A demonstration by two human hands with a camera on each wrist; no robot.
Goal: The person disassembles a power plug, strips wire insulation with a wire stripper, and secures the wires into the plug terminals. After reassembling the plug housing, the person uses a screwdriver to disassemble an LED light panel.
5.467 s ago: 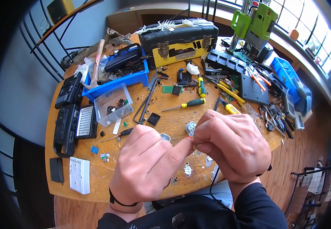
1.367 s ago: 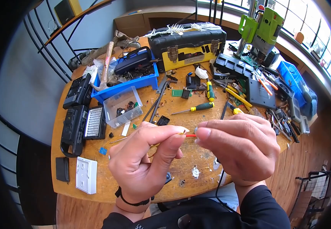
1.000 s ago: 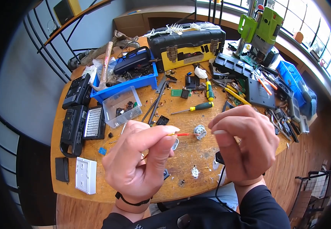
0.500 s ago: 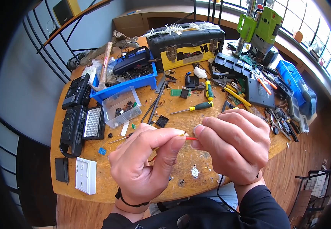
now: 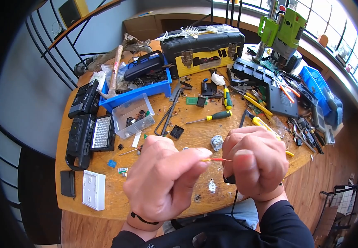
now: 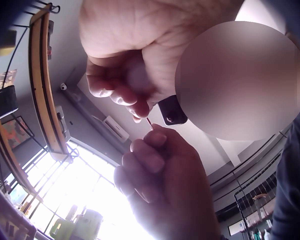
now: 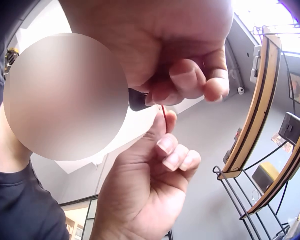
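Note:
My left hand (image 5: 166, 177) pinches a thin red wire (image 5: 218, 159) between thumb and index finger, a yellow bit showing beside it at the fingertips. The wire's thin bare end points right, to the thumb and curled index finger of my right hand (image 5: 258, 165), which pinch it. From below, the left wrist view shows the red wire (image 6: 149, 121) spanning the small gap between both hands, as does the right wrist view, where the wire (image 7: 164, 119) meets the fingertips. Behind the hands a round grey-white part with holes (image 5: 217, 143) stands on the wooden table (image 5: 146, 206).
A green-and-yellow screwdriver (image 5: 218, 115) and a black square piece (image 5: 177, 132) lie beyond the hands. A clear bin (image 5: 133, 120), a blue bin (image 5: 146, 89) and a toolbox (image 5: 203, 49) stand behind. Pliers and cutters (image 5: 307, 132) lie at right. A black cable (image 5: 234, 202) hangs at the front edge.
One second ago the right hand was off the wire; it then came back to it. Since half a second ago both hands have lowered and the right hand has rolled, thumb now toward the head camera.

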